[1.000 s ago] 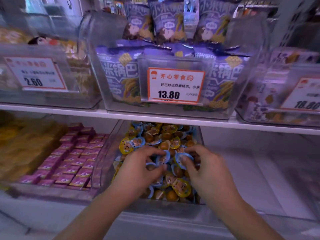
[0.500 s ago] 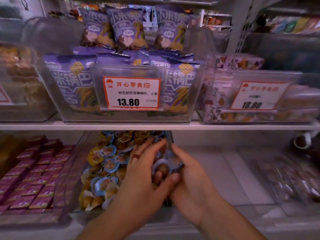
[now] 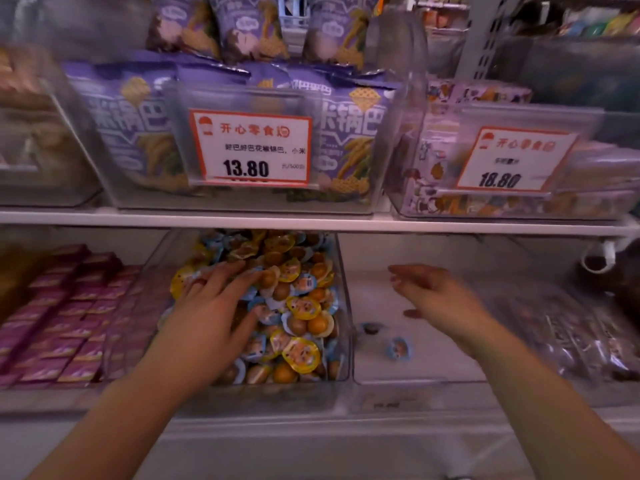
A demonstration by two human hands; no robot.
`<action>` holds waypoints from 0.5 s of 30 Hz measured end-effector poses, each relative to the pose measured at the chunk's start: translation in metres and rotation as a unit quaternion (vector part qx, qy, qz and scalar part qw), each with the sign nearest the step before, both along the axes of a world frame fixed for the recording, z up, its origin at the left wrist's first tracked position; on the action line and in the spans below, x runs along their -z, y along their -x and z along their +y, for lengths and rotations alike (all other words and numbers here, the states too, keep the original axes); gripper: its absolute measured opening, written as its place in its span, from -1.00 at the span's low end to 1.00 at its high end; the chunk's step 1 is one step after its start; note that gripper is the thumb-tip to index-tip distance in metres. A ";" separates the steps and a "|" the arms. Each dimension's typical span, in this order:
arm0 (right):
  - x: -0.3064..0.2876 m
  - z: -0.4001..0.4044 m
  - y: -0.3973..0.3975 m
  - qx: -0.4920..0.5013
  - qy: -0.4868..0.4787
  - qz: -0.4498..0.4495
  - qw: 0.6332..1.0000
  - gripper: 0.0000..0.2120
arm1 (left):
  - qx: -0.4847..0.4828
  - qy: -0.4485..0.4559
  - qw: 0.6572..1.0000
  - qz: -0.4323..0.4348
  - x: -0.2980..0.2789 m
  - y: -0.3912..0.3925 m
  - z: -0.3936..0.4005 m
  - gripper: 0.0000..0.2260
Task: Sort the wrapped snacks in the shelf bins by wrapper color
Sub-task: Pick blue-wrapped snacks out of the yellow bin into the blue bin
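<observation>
Snacks: we see small round wrapped snacks (image 3: 294, 306) heaped in a clear middle bin (image 3: 341, 306) on the lower shelf, yellow and blue wrappers mixed together.
Left hand: our left hand (image 3: 211, 306) lies palm-down on that heap, fingers spread and fairly straight, touching the wrappers; we cannot see anything pinched under it. A red ring shows on one finger.
Right hand: our right hand (image 3: 440, 299) hovers over the next bin (image 3: 415, 379) to the right, fingers loose and spread, nothing in it.
Sorted pieces: one blue-wrapped snack (image 3: 399, 348) lies on the floor of that right bin, and a second small piece (image 3: 371, 329) sits near it, too blurred to give its colour.
Left neighbour: pink wrapped bars (image 3: 65, 317) fill the bin beside the heap.
Upper shelf: purple snack bags (image 3: 138, 133) stand behind a price tag (image 3: 251, 148) reading 13.80; another tag (image 3: 512, 159) reads 18.80.
</observation>
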State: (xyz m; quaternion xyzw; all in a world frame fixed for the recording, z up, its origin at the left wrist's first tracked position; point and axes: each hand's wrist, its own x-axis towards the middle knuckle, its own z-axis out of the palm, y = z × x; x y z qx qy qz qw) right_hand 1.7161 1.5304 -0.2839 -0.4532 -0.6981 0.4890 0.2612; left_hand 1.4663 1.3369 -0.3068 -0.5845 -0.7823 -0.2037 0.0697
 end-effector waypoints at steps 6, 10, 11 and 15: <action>-0.007 -0.045 0.048 -0.029 -0.344 0.032 0.938 -0.80 | -0.001 -0.007 1.000 -0.030 0.002 0.011 -0.007 -0.64; -0.003 -0.076 0.086 -0.211 -0.464 -0.217 0.833 -0.53 | -0.025 -0.027 0.999 -0.013 0.002 0.015 -0.008 -0.66; 0.000 -0.078 0.092 -0.224 -0.478 -0.288 0.799 -0.47 | -0.030 -0.033 0.999 -0.006 0.002 0.015 -0.008 -0.64; 0.006 -0.078 0.108 -0.227 -0.492 -0.382 0.748 -0.37 | -0.001 -0.020 1.000 0.000 0.005 0.011 -0.002 -0.42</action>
